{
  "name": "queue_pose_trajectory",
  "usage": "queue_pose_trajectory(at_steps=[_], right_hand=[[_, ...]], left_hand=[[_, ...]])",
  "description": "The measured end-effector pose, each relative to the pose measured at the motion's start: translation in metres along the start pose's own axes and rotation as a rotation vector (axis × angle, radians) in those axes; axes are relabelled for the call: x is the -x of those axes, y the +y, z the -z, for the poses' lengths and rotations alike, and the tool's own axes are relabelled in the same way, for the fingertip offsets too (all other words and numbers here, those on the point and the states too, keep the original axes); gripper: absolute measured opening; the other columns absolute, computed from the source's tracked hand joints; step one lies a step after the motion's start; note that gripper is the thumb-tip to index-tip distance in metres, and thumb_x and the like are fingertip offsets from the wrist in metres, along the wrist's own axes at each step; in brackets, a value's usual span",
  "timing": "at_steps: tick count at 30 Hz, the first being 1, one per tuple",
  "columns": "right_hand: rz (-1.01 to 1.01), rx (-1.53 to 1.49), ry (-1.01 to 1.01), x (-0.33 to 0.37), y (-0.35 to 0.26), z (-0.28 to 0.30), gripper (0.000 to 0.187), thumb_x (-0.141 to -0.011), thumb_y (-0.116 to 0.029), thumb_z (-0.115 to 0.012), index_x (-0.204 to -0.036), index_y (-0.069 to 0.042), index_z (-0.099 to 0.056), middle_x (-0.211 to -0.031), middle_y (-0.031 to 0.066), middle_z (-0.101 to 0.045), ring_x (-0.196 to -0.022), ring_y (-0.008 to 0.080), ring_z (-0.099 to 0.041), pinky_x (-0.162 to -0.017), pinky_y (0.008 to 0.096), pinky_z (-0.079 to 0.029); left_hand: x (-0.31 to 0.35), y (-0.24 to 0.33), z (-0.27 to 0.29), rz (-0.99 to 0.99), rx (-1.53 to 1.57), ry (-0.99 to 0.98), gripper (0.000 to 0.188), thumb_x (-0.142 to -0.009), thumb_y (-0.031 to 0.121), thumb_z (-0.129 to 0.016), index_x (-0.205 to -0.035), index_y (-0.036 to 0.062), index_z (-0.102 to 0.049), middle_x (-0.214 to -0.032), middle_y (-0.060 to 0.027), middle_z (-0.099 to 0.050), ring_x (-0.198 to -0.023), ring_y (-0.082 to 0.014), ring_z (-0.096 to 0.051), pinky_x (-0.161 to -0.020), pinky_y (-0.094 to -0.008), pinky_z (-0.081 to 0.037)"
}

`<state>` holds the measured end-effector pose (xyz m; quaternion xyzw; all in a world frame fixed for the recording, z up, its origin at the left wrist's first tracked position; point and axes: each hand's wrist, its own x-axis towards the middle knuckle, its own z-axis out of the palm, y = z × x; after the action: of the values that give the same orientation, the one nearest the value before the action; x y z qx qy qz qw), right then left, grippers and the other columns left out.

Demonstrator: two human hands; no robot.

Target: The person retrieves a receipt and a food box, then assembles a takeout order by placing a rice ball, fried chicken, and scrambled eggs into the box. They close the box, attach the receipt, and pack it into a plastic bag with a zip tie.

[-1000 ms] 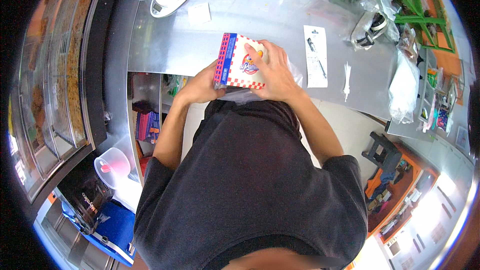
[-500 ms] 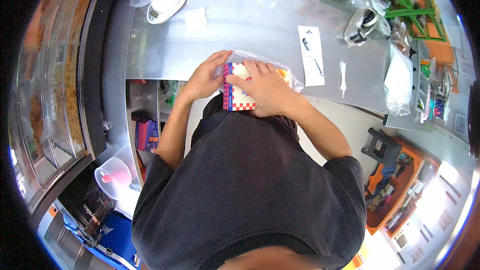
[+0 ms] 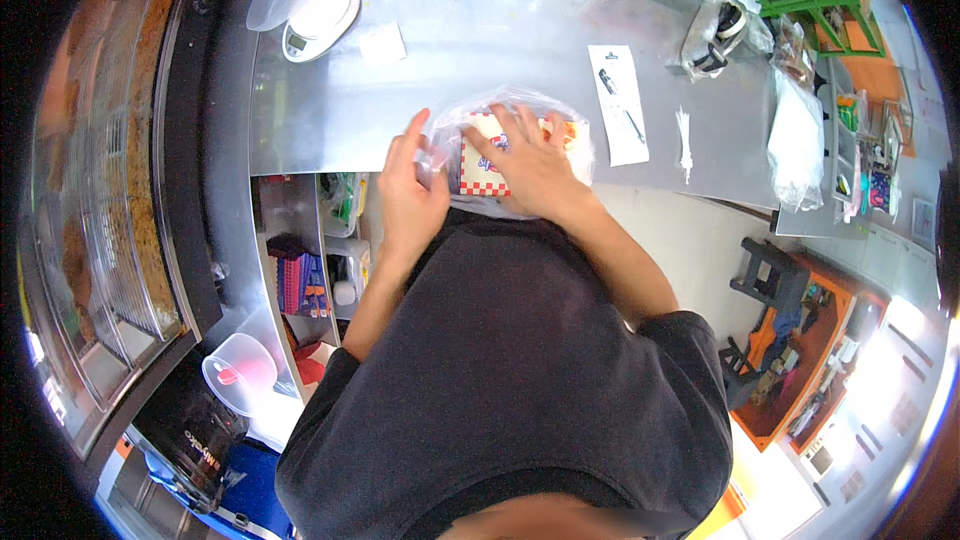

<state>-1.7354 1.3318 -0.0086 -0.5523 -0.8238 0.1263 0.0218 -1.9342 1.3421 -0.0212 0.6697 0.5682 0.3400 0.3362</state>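
1. Nearest the dark shirt, the checkered box [image 3: 478, 182] lies at the counter's [image 3: 470, 50] near edge, in front of the person's middle, its printed top face up and partly covered by the right hand.
2. The right hand [image 3: 540, 162] is spread over the box's top, fingers apart and blurred, thumb toward the left. Its grip looks loose; whether anything is pinched below cannot be told.
3. The left hand [image 3: 412, 185] stands just left of the box, fingers and thumb apart, close against the film. Whether this grip has hold of the film is too blurred to tell.
4. The clear bag [image 3: 515, 97] shows along the box's far, right and near sides. I judge the box to be at least partly inside it; whether film also covers the top is unclear. No knot or folded-over mouth shows, so the bag appears not yet closed.
5. Farther right on the counter, a white card [image 3: 620, 105] and a bunch of thin white strips [image 3: 684, 145] lie apart from both hands, neither in use.
6. At the far left, a small white square [image 3: 383, 44] and a kitchen scale [image 3: 325, 22] sit well clear of the box.
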Motion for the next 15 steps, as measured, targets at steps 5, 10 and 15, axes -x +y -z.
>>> queue_pose_trajectory(at_steps=[5,10,15], right_hand=[[-0.340,0.123,0.359,0.061,0.024,0.023,0.077,-0.075,-0.022,-0.084,-0.145,-0.011,-0.053,-0.144,0.0207,-0.050,-0.126,0.0359,-0.052,-0.101,0.0528,-0.041],[-0.737,-1.073,0.240,0.066,0.071,0.040,0.038,-0.095,-0.010,-0.067,-0.131,-0.004,-0.059,-0.082,0.0020,-0.064,-0.062,0.0087,-0.056,-0.056,0.0243,-0.045],[-0.452,-1.205,0.523,0.080,0.076,0.126,0.025,-0.096,-0.003,-0.063,-0.121,-0.003,-0.065,-0.070,-0.0049,-0.050,-0.057,0.0021,-0.045,-0.050,0.0235,-0.037]], left_hand=[[-0.014,0.011,0.009,0.001,-0.037,0.021,0.030,-0.084,0.003,-0.068,-0.114,0.0000,-0.071,-0.096,-0.0166,-0.066,-0.082,-0.0291,-0.066,-0.073,-0.0358,-0.052],[-0.034,0.034,0.023,-0.398,-0.022,-0.004,0.016,-0.092,0.005,-0.062,-0.103,-0.0009,-0.072,-0.086,-0.0111,-0.065,-0.074,-0.0223,-0.063,-0.073,-0.0323,-0.049],[-0.051,0.078,0.067,0.063,1.053,-0.277,0.019,-0.103,0.010,-0.050,-0.111,-0.0019,-0.063,-0.107,-0.0181,-0.069,-0.064,-0.0155,-0.060,-0.053,-0.0272,-0.046]])
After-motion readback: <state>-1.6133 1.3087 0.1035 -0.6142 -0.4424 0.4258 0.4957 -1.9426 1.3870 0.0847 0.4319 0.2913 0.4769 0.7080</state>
